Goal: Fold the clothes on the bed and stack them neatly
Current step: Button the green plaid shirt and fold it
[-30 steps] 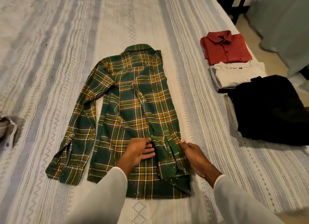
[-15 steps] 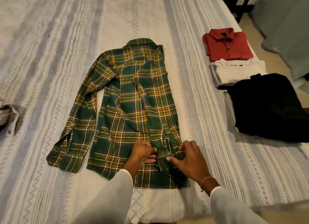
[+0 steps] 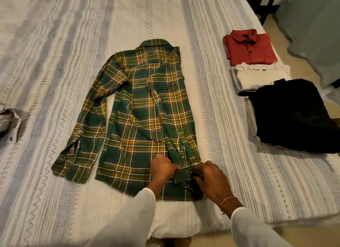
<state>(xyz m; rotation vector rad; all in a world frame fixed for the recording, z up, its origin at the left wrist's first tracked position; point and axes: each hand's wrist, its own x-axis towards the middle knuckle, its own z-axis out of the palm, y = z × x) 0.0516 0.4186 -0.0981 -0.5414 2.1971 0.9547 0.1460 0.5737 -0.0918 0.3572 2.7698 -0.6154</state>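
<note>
The bed (image 3: 55,62) is filling most of the view, its pale striped cover lying flat under everything. The plaid shirt (image 3: 143,114) is lying back-up in the middle of the bed, collar pointing away from the person, hem nearest the near edge. Its right side is lying folded over onto the back, with the sleeve running down along that fold toward the hem. The other sleeve is lying spread out on the cover to the left, its cuff near the hem.

A black garment (image 3: 294,116) is resting in a dark heap near the right edge of the bed. Just beyond it a white folded shirt (image 3: 261,75) is lying, and beyond that a red folded shirt (image 3: 250,47), the three forming a row well apart from the plaid shirt. A grey piece of clothing (image 3: 9,123) is showing at the left edge of the view.

The right hand (image 3: 211,180) is curling its fingers over the folded sleeve's cuff (image 3: 184,175) near the hem, gripping the cloth. The left hand (image 3: 162,166) is sitting just beside it, fingers bent and clamped on the same cuff from the left. The cuff is lying between the two hands, touching both. A thin bracelet (image 3: 227,199) is circling the right wrist.
</note>
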